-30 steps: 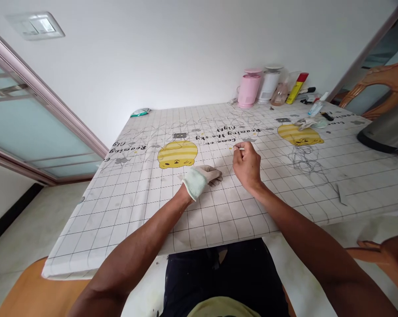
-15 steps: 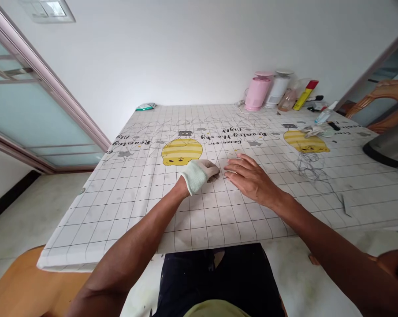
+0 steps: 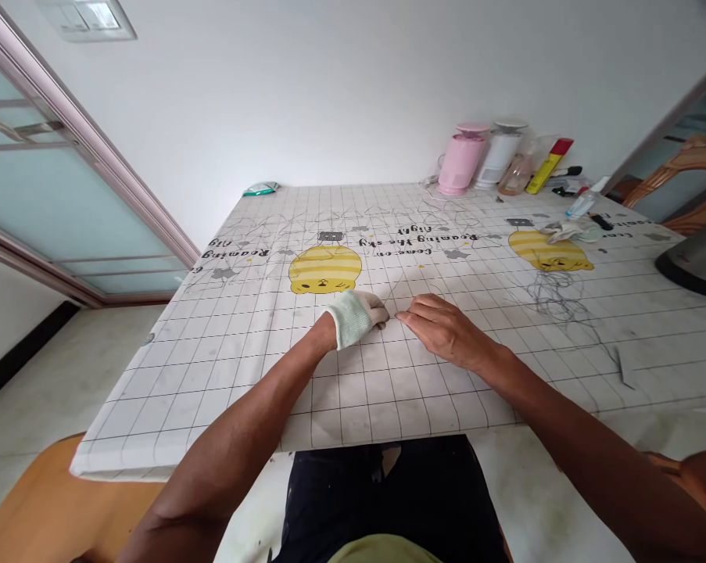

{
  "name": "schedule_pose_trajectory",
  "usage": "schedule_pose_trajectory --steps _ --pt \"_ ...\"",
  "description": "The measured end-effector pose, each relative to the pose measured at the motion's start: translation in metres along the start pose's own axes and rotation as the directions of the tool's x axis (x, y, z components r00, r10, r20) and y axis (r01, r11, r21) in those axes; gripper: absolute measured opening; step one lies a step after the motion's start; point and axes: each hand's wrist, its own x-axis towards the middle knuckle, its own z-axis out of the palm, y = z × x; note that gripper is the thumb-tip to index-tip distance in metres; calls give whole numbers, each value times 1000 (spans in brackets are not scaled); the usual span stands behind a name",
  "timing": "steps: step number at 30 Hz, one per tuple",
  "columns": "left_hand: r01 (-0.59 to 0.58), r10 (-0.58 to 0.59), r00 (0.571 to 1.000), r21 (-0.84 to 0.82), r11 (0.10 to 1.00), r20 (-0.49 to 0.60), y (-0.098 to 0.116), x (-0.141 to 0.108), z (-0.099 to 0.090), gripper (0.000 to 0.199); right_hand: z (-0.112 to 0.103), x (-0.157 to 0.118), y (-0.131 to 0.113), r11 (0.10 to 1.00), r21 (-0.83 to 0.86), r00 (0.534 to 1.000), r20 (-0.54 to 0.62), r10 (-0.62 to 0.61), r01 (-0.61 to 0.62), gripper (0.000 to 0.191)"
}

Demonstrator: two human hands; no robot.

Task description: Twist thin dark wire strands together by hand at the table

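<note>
My left hand (image 3: 361,317), in a pale green and white knit glove, is closed in a pinch just above the checked tablecloth (image 3: 381,383). Facing it across a narrow gap is my bare right hand (image 3: 440,324), its thumb and forefinger pressed together and the other fingers curled. Whatever lies between either set of fingertips is too small to make out. To the right on the cloth spreads a tangle of dark thread (image 3: 555,297), with a strand running to a thin grey sliver (image 3: 624,367).
A pink cylindrical device (image 3: 463,160) and a white one (image 3: 501,155) stand by the wall. Beside them are a clear bottle (image 3: 515,176), a yellow-red can (image 3: 550,166), a spray bottle (image 3: 585,199) and a crumpled glove (image 3: 575,229). A metal kettle (image 3: 698,262) stands far right.
The fingers of my right hand, spread before, have drawn together into a pinch. My left hand keeps its pinch almost in place. The view has shifted slightly.
</note>
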Motion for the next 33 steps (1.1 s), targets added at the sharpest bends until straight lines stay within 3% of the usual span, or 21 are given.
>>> schedule_pose_trajectory --steps 7,12,15,18,20,22,24,25,28,33 --pt "56 -53 996 -41 998 78 2 -4 2 14 9 -3 3 999 -44 1000 -19 -4 3 32" --pt "42 -37 998 90 995 -57 11 -4 -3 19 0 -4 4 999 -37 992 -125 -6 1 23" --pt "39 -25 993 125 991 -112 13 -3 -8 19 -8 -11 2 997 14 950 -305 71 -70 29" --pt "32 -30 993 15 999 -114 14 -3 -10 17 -12 -20 -2 950 140 851 -422 313 -280 14" --pt "43 -52 992 -79 996 -114 14 -3 -10 15 -12 -23 -4 832 304 764 -339 550 -464 16" --pt "56 -72 991 -145 988 -109 14 -3 -10 13 -11 -24 -3 607 512 666 -88 741 -608 31" --pt "46 -64 992 -160 986 -106 14 -3 -10 13 -11 -22 -1 345 688 594 156 789 -639 38" --pt "37 -53 993 -154 987 -102 13 -3 -10 14 -12 -20 1 237 755 579 222 785 -612 40" --pt "20 -29 997 -115 993 -77 12 -3 -10 14 -14 -14 7 79 885 597 242 765 -460 42" --pt "35 -36 998 -26 999 -57 12 -2 -12 15 -16 -9 13 82 925 645 194 739 -372 34"
